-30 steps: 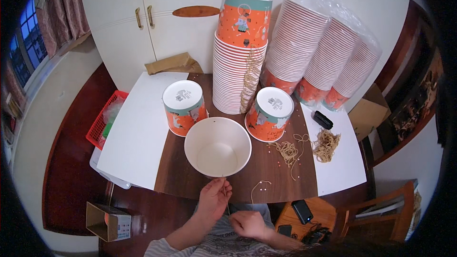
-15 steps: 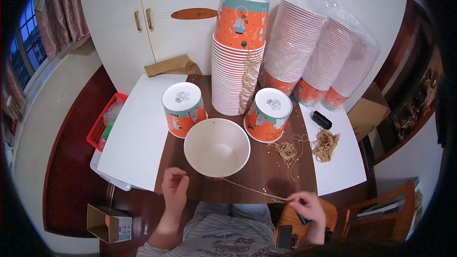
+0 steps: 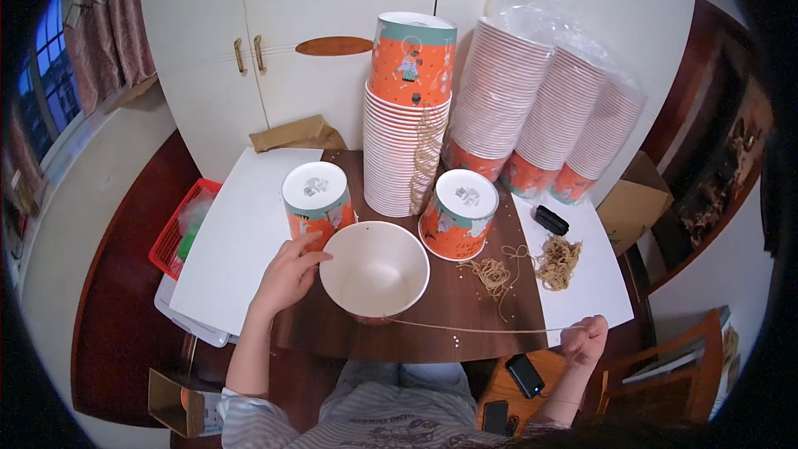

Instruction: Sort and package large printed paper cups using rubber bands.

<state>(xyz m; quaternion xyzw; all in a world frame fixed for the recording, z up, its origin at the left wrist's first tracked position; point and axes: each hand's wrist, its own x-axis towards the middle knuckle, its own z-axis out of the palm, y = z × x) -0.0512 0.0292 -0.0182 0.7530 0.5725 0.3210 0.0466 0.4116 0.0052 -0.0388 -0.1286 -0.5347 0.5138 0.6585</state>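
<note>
A paper bucket (image 3: 374, 270) with a white inside stands mouth up near the table's front edge. From the near side of its rim a thin tan cord (image 3: 490, 331) runs taut to the right. My right hand (image 3: 585, 339) is closed round the cord's far end, beyond the table's front right edge. At the bucket's left rim is my left hand (image 3: 291, 273), open with fingers apart; whether the fingertips touch the rim I cannot tell. Two orange and green buckets, one on the left (image 3: 317, 195) and one on the right (image 3: 460, 216), stand upside down behind.
A tall stack of nested buckets (image 3: 407, 150), with cords hanging down its right side, rises behind. Plastic-wrapped bucket stacks (image 3: 503, 91) lean at the back right. Loose cord bundles (image 3: 559, 263) and a black object (image 3: 551, 219) lie on the right. Phones (image 3: 524, 376) rest on a stool.
My right hand has moved right and slightly up, drawing the cord out longer and straighter. My left hand has risen to the bucket's left rim and opened its fingers.
</note>
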